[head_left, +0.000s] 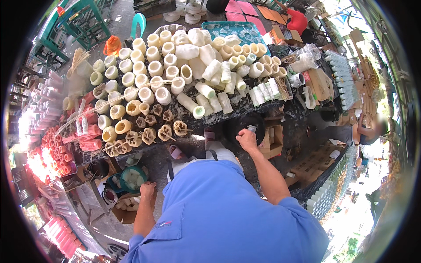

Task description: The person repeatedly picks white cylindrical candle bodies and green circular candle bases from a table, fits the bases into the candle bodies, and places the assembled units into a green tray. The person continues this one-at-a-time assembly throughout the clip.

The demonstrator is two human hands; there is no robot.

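My right hand (247, 139) is closed in front of the table, above a dark round tub (234, 127). A small flat pale piece (251, 128) shows just beyond its fingers; its kind is too small to tell. Down at the left, my left hand (148, 189) is curled with the fingers together, beside a green bowl (133, 178) with whitish contents. Whether it grips the bowl's rim or something else is hidden. Ahead, many hollow cream wax cylinders (155, 68) stand on the table, and shorter brownish ones (149, 135) with sticks line its near edge.
Pale green cylinders (205, 90) lie on the table's right part, near a teal tray (232, 33). Red and pink cylinders (57, 153) crowd the left. A cardboard box (275, 140) sits under the table. Other people are at the right (368, 131) and far back (297, 21).
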